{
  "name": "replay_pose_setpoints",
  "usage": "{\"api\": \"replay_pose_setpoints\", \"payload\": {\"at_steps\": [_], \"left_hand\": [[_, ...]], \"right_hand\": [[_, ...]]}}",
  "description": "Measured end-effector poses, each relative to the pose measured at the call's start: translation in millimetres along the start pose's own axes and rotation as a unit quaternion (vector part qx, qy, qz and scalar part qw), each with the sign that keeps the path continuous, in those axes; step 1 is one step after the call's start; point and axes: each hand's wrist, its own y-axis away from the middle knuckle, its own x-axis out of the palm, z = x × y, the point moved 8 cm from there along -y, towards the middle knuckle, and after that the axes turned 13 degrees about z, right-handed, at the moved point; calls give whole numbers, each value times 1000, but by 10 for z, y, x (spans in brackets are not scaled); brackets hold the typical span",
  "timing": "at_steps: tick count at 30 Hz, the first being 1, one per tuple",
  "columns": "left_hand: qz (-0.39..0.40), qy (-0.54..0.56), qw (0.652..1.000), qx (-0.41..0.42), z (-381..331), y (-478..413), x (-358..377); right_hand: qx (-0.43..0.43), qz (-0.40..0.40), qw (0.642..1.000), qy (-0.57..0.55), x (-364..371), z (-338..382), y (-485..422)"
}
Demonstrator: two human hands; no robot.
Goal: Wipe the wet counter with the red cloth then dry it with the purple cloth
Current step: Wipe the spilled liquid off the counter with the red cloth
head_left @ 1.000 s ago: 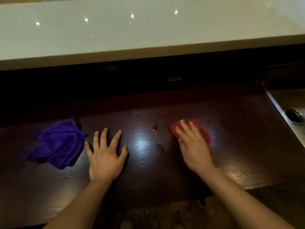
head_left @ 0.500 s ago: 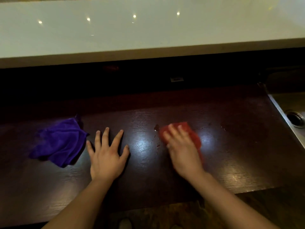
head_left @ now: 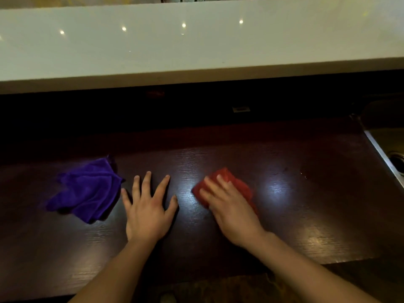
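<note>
R hand (head_left: 231,211) presses flat, fingers extended, on crumpled red cloth (head_left: 227,186) atop dark wood-grain counter (head_left: 284,215); L hand (head_left: 148,213) rests open, splayed, holding nothing. Risk: droplets near steel sink (head_left: 380,149) edge get missed, or wet red cloth dampens bunched purple microfibre cloth (head_left: 87,191) nearby.

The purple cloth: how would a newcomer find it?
Start at the dark wooden counter below the white ledge. The purple cloth lies crumpled just outside the flat left hand. Unlike the red cloth, nothing presses on it.

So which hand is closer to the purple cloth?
Left. The left hand lies flat just right of the purple cloth; the right hand is farther right, pressing the red cloth.
</note>
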Motion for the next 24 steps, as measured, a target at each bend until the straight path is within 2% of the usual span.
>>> {"api": "replay_pose_setpoints", "payload": {"at_steps": [2, 3, 5, 7, 8, 9, 11, 13, 15, 17, 19, 21, 22, 24], "left_hand": [[-1, -4, 1000, 2, 11, -11, 20], [-2, -4, 1000, 4, 12, -15, 29], [-5, -3, 1000, 4, 18, -23, 35], [-3, -1, 1000, 4, 9, -15, 35], [-2, 0, 1000, 3, 4, -17, 32], [0, 2, 1000, 2, 3, -19, 29], [7, 7, 1000, 0, 2, -15, 20], [11, 11, 1000, -4, 6, -6, 8], [12, 12, 1000, -3, 0, -2, -5], [9, 14, 1000, 0, -10, -7, -18], [12, 9, 1000, 1, -31, 2, -28], [27, -2, 1000, -3, -46, 18, -13], [36, -8, 999, -4, -52, 32, -2], [49, -9, 999, -4, -52, 39, 11]], "right_hand": [[-47, 19, 998, 20, 19, -20, 193], [-34, 5, 999, 24, -43, -180, 186], [68, -38, 997, -11, -255, -592, 10], [193, -73, 976, -64, -460, -879, -291], [220, -73, 969, -81, -489, -864, -462], [214, -65, 972, -75, -477, -737, -622], [118, -30, 992, -45, -307, -265, -764], [-4, 7, 1000, -5, -9, 214, -507], [-55, 26, 998, 13, 140, 334, -21], [-23, -6, 999, 37, 85, -25, 276], [110, -63, 992, 7, -162, -577, 411], [226, -72, 970, -51, -266, -815, 417], [231, -69, 969, -46, -252, -714, 411], [145, -38, 989, -11, -69, -359, 492]]}}
